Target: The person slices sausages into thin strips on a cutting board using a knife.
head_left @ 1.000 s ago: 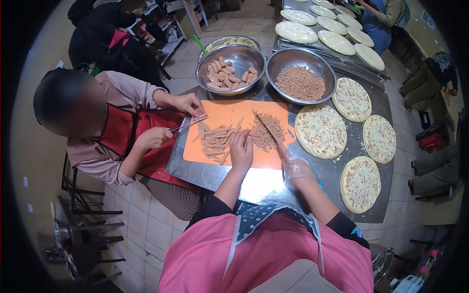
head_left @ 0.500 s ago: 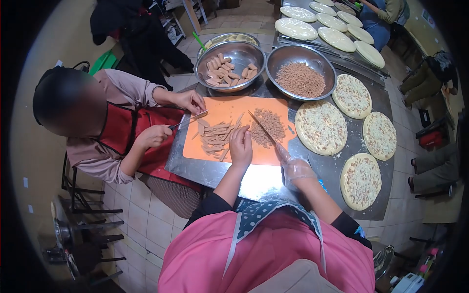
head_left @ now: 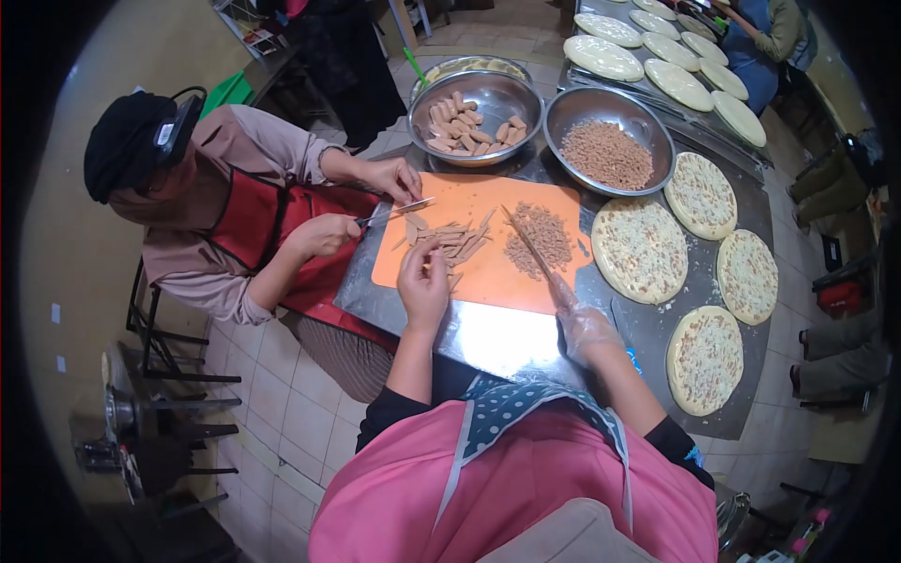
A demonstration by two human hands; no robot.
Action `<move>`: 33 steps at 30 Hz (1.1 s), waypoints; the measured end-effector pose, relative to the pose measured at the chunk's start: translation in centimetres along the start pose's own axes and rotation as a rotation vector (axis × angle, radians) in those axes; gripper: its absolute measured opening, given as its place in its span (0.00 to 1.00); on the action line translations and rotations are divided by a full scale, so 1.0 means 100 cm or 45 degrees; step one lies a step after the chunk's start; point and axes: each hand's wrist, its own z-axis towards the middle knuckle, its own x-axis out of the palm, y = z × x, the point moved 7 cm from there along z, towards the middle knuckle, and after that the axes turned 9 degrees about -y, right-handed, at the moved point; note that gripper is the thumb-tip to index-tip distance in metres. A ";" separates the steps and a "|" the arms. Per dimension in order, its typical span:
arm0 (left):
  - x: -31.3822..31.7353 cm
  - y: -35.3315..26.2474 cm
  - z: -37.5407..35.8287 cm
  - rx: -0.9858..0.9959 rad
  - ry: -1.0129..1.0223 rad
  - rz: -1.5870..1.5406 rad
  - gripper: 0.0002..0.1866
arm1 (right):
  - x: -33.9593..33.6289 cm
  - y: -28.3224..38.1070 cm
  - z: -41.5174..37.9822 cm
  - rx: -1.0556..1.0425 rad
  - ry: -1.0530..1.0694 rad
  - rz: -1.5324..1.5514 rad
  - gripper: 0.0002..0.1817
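My right hand [head_left: 584,328], in a clear plastic glove, grips a knife [head_left: 531,242]. Its blade lies along the left side of a heap of chopped sausage bits [head_left: 544,235] on the orange cutting board [head_left: 516,298]. Bare and slightly curled, my left hand [head_left: 424,286] is over the near-left part of a pile of sausage strips [head_left: 460,242], fingers apart with nothing visible in them. Across the board's left edge, a co-worker's hand [head_left: 328,235] holds another knife [head_left: 399,212], while their other hand [head_left: 396,178] is beside its blade.
Behind the board stand a steel bowl of sausage pieces [head_left: 524,98] and a steel bowl of chopped bits [head_left: 664,141]. Several topped pizza rounds [head_left: 640,251] lie on the metal table's right side. Pale dough rounds [head_left: 603,59] cover a farther table, where another person stands.
My left hand has moved left, from beside the chopped heap to the strips. The knife stays in my right hand by the heap. The whole view has shifted slightly.
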 end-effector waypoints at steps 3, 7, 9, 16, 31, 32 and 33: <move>-0.026 -0.007 0.006 0.191 -0.137 0.140 0.07 | -0.016 0.004 -0.005 -0.078 -0.002 0.099 0.31; -0.042 -0.006 0.005 0.106 -0.086 0.346 0.06 | -0.007 0.005 -0.024 -0.031 0.038 -0.012 0.29; -0.032 0.004 0.001 -0.031 0.185 0.384 0.07 | 0.001 0.006 -0.029 0.003 0.111 -0.107 0.30; -0.011 0.020 -0.019 -0.046 0.531 0.638 0.14 | 0.008 -0.014 -0.012 0.105 0.079 -0.088 0.27; 0.011 0.016 -0.026 0.220 0.609 0.712 0.09 | 0.001 -0.006 -0.018 0.076 0.108 0.068 0.29; 0.009 0.010 -0.023 0.298 0.495 0.744 0.12 | -0.001 -0.007 -0.017 0.110 0.094 0.048 0.29; 0.007 0.004 -0.020 0.379 0.379 0.774 0.14 | -0.002 -0.008 -0.016 0.110 0.091 0.050 0.29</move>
